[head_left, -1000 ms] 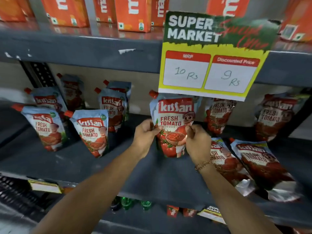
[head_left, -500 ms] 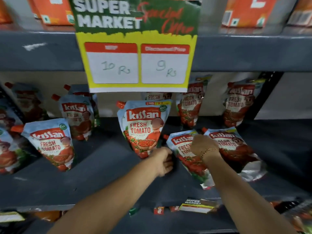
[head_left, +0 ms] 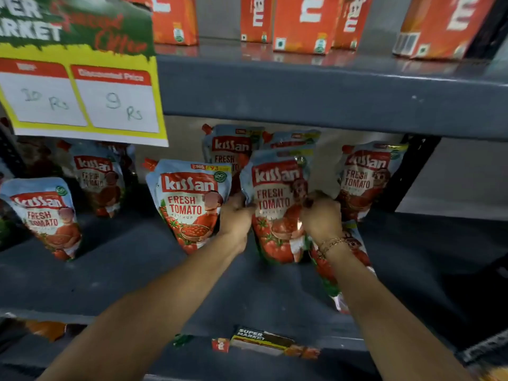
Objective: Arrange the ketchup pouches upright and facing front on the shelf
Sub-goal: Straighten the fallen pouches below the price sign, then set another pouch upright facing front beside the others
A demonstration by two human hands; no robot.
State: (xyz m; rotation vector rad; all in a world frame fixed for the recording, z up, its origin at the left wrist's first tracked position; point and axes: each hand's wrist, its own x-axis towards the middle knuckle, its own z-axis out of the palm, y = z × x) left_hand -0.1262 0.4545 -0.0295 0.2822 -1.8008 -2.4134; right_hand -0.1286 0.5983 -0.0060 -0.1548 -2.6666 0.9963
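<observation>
Both hands hold one ketchup pouch (head_left: 276, 204) upright and facing front on the grey shelf (head_left: 115, 270). My left hand (head_left: 235, 215) pinches its left edge, my right hand (head_left: 320, 215) its right edge. Just left of it another pouch (head_left: 189, 204) stands upright. Behind them stand two more pouches (head_left: 226, 149) against the back wall, and one (head_left: 367, 177) at the right. A further pouch (head_left: 332, 276) lies flat under my right forearm. Left of the sign stand two more upright pouches (head_left: 45, 215).
A yellow price sign (head_left: 82, 78) hangs from the upper shelf's edge (head_left: 330, 97). Orange cartons (head_left: 305, 20) line the upper shelf. A small label (head_left: 261, 340) sits on the front lip below. A dark upright post (head_left: 412, 171) bounds the right side.
The camera has swung right. Both hands left the pouch they stood up, took hold of the flat pouch beside it and raised it upright.
</observation>
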